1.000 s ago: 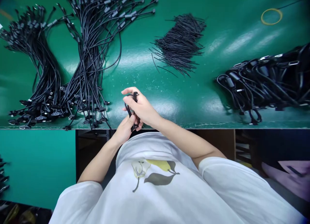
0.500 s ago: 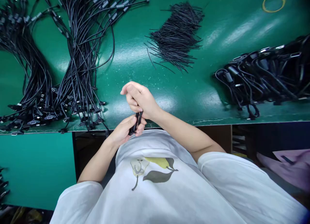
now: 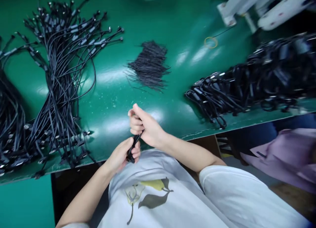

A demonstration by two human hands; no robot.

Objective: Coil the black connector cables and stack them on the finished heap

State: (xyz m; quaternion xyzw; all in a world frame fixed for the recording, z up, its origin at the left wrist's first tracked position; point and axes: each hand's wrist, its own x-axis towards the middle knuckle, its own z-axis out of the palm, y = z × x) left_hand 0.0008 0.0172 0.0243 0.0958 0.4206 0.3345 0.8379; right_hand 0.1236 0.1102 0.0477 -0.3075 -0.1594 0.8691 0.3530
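The person's bare right hand (image 3: 145,128) was curled into a loose fist just above the bare left hand (image 3: 122,156), both closed on the same thin black folded cable (image 3: 135,143), which ran between them in front of the chest. The right forearm (image 3: 187,152) reached in from the right with its elbow bent and one finger held out straight above the rest. The left forearm (image 3: 86,198) rose from the lower left, its fingers (image 3: 135,152) wrapped around the lower end.
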